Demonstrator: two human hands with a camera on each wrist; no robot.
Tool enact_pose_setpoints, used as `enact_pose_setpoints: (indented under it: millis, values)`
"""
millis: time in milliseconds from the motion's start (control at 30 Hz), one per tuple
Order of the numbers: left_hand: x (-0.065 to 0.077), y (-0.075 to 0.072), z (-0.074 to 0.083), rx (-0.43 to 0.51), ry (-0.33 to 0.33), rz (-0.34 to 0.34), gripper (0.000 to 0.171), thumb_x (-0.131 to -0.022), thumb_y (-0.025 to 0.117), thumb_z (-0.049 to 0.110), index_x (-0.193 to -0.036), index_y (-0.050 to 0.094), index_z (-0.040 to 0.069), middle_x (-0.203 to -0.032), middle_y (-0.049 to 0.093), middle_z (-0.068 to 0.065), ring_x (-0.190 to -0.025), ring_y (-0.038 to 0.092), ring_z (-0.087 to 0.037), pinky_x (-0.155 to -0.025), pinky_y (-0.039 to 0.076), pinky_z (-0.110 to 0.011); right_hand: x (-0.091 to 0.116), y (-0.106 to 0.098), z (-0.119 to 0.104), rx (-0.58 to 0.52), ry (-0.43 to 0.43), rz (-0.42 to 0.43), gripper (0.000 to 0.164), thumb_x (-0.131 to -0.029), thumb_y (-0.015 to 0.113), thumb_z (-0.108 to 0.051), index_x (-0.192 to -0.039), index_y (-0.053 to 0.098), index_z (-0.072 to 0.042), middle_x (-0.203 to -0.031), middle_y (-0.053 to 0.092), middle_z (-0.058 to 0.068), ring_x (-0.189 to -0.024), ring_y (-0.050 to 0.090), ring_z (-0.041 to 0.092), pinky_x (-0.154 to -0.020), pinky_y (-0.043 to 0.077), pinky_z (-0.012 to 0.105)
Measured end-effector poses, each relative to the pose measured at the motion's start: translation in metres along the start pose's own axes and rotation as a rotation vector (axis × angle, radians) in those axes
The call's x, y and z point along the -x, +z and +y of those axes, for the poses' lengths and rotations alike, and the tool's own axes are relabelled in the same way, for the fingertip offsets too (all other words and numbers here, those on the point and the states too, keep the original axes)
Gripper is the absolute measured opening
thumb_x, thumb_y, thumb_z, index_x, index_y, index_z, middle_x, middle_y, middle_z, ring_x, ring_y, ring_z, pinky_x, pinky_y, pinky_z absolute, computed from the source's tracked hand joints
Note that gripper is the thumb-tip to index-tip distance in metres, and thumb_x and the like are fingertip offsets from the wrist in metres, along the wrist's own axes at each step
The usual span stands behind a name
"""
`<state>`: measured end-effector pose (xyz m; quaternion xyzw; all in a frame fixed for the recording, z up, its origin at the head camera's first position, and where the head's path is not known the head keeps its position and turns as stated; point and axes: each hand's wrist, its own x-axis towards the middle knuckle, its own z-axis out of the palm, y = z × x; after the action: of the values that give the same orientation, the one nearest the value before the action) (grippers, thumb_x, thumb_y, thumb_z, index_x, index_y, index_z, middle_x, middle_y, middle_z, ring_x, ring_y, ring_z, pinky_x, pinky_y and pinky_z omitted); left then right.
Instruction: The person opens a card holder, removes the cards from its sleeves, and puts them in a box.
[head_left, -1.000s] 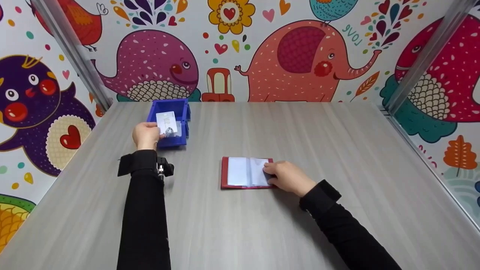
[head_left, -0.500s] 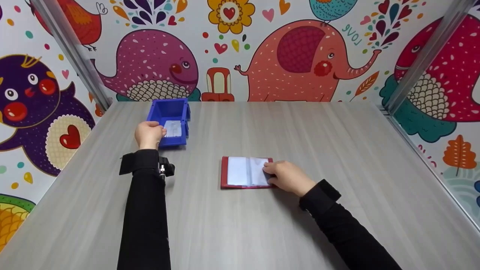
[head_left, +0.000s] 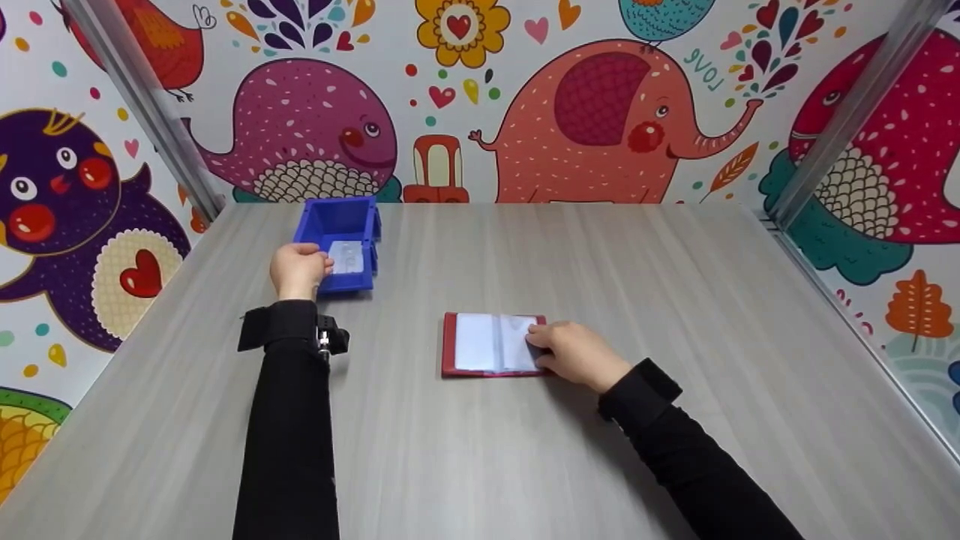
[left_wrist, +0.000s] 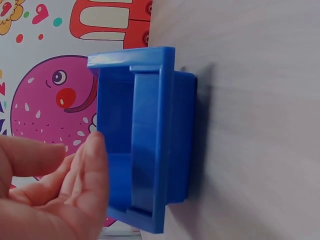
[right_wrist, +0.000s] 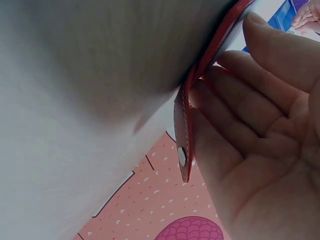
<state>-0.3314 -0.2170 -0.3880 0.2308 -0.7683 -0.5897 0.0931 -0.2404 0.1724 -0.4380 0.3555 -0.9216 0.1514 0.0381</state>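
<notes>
My left hand (head_left: 298, 270) is over the near left edge of a blue plastic bin (head_left: 337, 282). In the left wrist view its fingers (left_wrist: 92, 170) are loosely bent, with a gap to the thumb and nothing between them. A whitish card (head_left: 347, 257) lies inside the bin. My right hand (head_left: 579, 352) grips the right edge of an open red card holder (head_left: 449, 345) with clear sleeves, its thumb on the right-hand page. The right wrist view shows the fingers under the cover and a strap (right_wrist: 182, 145) with a metal snap hanging down.
The holder lies on a light wood-grain table (head_left: 420, 465), to the right of and nearer than the bin. Walls with cartoon animals (head_left: 592, 135) stand behind and at both sides, with metal posts (head_left: 142, 105) in the corners.
My left hand has let go of a white card it held over the bin; that card no longer shows above the rim. The right hand and card holder have stayed put.
</notes>
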Motion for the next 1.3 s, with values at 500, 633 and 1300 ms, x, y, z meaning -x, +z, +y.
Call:
enact_pose_setpoints:
  millis: [500, 633, 1300]
  values:
    - [0.01, -0.001, 0.006, 0.029, 0.027, -0.047, 0.039, -0.095, 0.049, -0.005, -0.134, 0.053, -0.008, -0.126, 0.062, -0.022, -0.083, 0.063, -0.01, -0.076, 0.053, -0.019, -0.001, 0.002, 0.003, 0.009, -0.044, 0.006, 0.013, -0.078, 0.073, 0.006, -0.081, 0.064, -0.003, -0.117, 0.067, 0.02, -0.104, 0.066, 0.036, -0.081, 0.054, 0.042]
    - [0.015, 0.001, 0.005, 0.042, 0.062, -0.052, 0.035, -0.096, 0.053, -0.001, -0.13, 0.057, -0.009, -0.121, 0.062, -0.021, -0.076, 0.061, -0.005, -0.074, 0.053, -0.017, -0.001, 0.003, 0.004, 0.0, -0.05, 0.012, 0.017, -0.078, 0.072, 0.008, -0.076, 0.06, -0.005, -0.116, 0.068, 0.02, -0.104, 0.066, 0.035, -0.08, 0.054, 0.041]
    - [0.047, 0.02, -0.002, -0.109, 0.276, -0.181, 0.028, -0.092, 0.058, 0.004, -0.115, 0.065, -0.011, -0.09, 0.069, -0.013, -0.067, 0.064, -0.006, -0.065, 0.054, -0.019, -0.002, 0.002, 0.003, 0.002, -0.035, 0.013, 0.024, -0.079, 0.072, 0.005, -0.071, 0.053, -0.008, -0.117, 0.068, 0.018, -0.096, 0.067, 0.036, -0.071, 0.051, 0.036]
